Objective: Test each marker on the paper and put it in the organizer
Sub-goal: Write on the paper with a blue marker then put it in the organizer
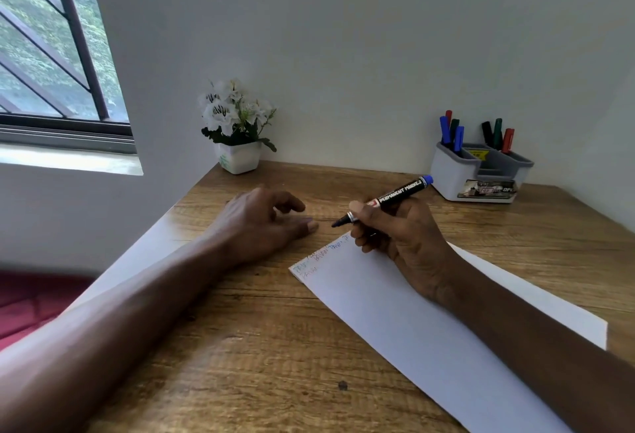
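My right hand [395, 237] grips a black permanent marker [398, 194] with a blue end. Its cap is off and its tip points left, just above the top corner of the white paper [412, 322]. Faint coloured scribbles [319, 261] run along the paper's upper left edge. My left hand [264, 223] rests on the desk left of the tip with its fingers loosely curled; I cannot tell if it holds the cap. The grey-white organizer [450, 175] stands at the back right with several blue, green, red and black markers [453, 133] upright in it.
A white pot of white flowers [237, 130] stands at the back left corner of the wooden desk [275, 346]. The wall runs right behind the organizer and the pot. A window is at the far left, and the desk's left edge runs diagonally.
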A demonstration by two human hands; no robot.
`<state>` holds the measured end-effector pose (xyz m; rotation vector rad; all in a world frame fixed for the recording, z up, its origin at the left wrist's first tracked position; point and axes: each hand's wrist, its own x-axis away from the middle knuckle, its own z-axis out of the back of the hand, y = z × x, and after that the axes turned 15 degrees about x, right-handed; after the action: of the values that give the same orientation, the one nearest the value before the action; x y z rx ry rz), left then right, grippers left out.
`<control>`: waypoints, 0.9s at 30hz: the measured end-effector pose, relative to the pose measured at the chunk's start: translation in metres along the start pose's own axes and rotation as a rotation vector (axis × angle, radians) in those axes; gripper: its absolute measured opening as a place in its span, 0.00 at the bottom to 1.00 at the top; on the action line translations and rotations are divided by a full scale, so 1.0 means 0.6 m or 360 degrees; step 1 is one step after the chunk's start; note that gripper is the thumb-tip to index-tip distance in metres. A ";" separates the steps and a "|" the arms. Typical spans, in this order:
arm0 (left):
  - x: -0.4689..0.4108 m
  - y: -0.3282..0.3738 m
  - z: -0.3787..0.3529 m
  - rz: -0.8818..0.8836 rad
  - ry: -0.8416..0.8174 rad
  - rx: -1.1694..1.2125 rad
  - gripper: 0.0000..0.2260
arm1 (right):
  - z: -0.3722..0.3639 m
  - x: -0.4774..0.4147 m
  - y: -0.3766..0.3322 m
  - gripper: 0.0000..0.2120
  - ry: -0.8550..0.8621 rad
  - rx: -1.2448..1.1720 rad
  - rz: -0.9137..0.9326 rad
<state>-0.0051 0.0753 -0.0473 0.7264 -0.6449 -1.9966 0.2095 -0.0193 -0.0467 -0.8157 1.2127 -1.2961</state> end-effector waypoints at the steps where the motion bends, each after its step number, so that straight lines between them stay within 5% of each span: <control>1: 0.002 -0.002 0.004 0.0053 -0.0022 -0.0021 0.28 | 0.000 0.001 0.001 0.09 0.0003 0.0015 0.0019; 8: 0.005 -0.003 0.014 0.0309 -0.0539 -0.0445 0.63 | -0.008 0.015 -0.003 0.08 -0.0151 0.0314 0.0162; 20: -0.006 -0.008 0.013 0.0296 -0.0576 -0.0501 0.64 | -0.004 0.021 -0.016 0.07 -0.0404 0.0565 0.0027; 27: -0.006 -0.009 0.013 0.0291 -0.0575 -0.0492 0.67 | -0.017 0.027 -0.011 0.03 -0.0225 0.0650 0.0088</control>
<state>-0.0122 0.0819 -0.0445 0.1166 -0.5664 -2.0098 0.1960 -0.0341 -0.0460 -0.5615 0.8147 -1.3571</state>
